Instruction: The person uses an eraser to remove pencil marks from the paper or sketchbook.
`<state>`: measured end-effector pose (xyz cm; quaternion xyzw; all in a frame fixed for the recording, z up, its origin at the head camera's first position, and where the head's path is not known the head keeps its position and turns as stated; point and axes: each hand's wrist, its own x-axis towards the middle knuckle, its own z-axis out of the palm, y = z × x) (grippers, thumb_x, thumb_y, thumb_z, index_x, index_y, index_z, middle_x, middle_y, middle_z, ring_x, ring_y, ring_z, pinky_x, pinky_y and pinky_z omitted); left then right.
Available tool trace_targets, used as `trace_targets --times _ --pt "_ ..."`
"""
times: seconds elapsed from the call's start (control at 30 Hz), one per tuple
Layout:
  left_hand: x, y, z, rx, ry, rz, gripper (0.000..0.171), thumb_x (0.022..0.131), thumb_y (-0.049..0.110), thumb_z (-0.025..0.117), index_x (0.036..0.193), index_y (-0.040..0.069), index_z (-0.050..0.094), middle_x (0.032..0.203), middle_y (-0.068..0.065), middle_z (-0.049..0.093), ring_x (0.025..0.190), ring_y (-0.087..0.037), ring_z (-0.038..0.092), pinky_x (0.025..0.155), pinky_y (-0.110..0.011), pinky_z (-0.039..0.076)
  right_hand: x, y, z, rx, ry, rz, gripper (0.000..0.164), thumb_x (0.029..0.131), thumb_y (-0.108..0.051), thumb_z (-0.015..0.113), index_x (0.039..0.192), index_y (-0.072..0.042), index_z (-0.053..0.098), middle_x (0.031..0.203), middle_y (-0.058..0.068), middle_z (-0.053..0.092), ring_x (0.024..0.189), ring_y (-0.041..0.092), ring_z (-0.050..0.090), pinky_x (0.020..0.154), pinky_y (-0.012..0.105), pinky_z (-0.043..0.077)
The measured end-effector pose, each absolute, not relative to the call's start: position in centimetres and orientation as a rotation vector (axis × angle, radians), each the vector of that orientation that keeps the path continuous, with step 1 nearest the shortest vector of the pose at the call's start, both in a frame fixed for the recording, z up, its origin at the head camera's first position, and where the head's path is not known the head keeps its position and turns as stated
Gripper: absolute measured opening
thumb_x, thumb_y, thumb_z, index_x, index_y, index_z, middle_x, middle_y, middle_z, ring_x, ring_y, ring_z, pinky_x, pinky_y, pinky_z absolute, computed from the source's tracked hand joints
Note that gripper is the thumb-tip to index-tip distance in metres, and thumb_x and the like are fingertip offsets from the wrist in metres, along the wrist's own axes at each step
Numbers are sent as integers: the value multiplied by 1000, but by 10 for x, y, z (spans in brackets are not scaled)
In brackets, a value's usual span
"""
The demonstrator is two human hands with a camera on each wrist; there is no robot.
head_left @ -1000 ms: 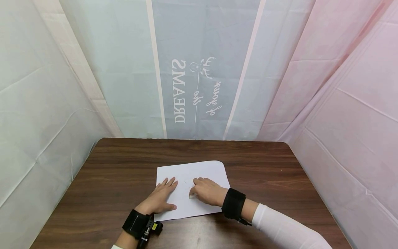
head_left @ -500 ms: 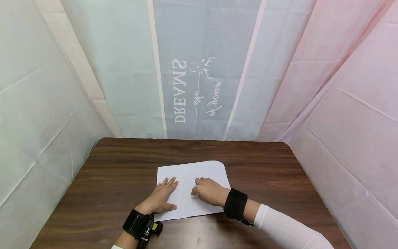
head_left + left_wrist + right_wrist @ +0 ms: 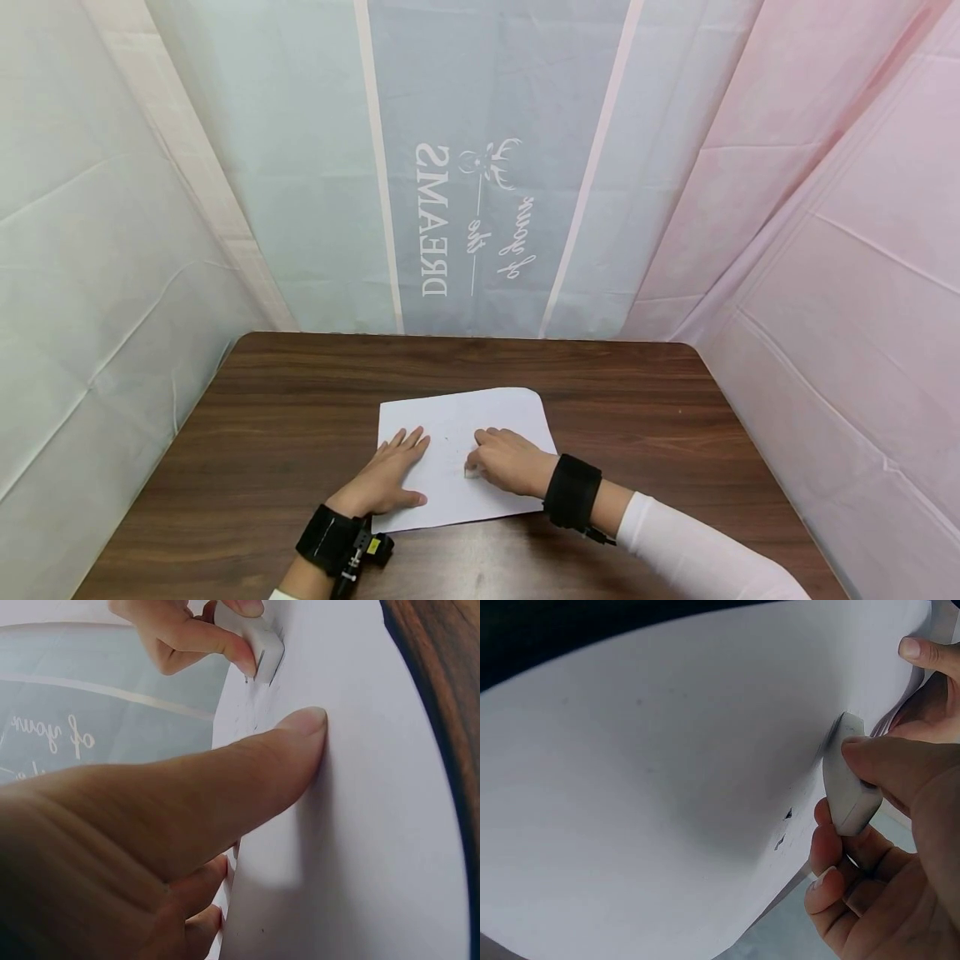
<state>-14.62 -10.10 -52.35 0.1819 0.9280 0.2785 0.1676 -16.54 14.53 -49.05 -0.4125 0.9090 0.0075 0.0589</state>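
Observation:
A white sheet of paper point(image 3: 480, 408) lies on the brown wooden table. My left hand point(image 3: 384, 477) rests on its left part with the fingers spread; in the left wrist view the thumb point(image 3: 300, 731) presses on the paper. Over the middle of the sheet, my right hand point(image 3: 510, 460) pinches a white eraser point(image 3: 847, 780) between thumb and fingers. One edge of the eraser touches the paper. Small dark crumbs point(image 3: 780, 841) lie on the sheet close by, and faint marks show near the eraser in the left wrist view.
The dark wood table point(image 3: 637, 417) extends around the paper on all sides. A printed cloth point(image 3: 480, 167) hangs behind it, with pale cloths at left and right. Black straps point(image 3: 572, 492) circle both wrists.
My right hand has slid slightly to the right across the paper with the eraser. The left hand has stayed in place.

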Motion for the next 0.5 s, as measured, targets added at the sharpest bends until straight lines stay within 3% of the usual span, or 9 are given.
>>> trace_targets --times 0.5 --pt "-146 -101 -525 513 2648 783 89 79 24 87 153 3 42 166 -18 30 156 -43 19 126 -63 16 -166 151 -491 -1278 2765 14 21 88 -14 79 108 -21 80 91 -2 65 86 11 63 76 25 55"
